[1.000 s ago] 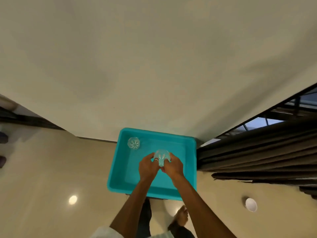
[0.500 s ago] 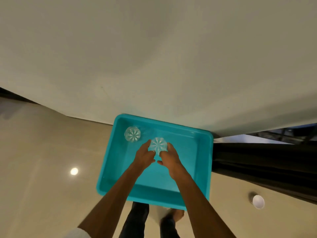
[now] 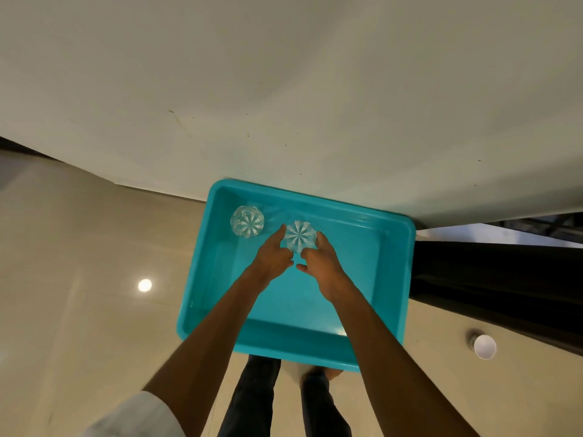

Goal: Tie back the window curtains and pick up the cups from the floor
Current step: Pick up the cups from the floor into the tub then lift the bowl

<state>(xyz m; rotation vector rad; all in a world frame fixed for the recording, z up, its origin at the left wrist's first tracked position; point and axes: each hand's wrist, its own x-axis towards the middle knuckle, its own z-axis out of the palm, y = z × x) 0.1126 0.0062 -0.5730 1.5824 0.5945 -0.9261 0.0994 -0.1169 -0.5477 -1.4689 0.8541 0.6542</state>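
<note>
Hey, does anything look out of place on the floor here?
Yes: a white cup sits out on the floor beside the dark curtain, while both glasses are in the teal tub. No spill or breakage shows.

The tub (image 3: 400, 279) is a plain glossy turquoise. Inside it, the cut glass (image 3: 299, 236) toward its far wall is clear, with a star of pale spokes fanning from the centre, the same pattern as the second glass (image 3: 247, 221) in its far left corner. Right of the tub the curtain (image 3: 489, 279) is dark brown and the cup (image 3: 485, 346) is white on the shiny cream floor (image 3: 79, 247); behind the tub the wall (image 3: 284, 89) is off-white with a few dark specks, and on its near side my sleeve (image 3: 135, 417) is white and my trousers (image 3: 249, 402) dark.
</note>
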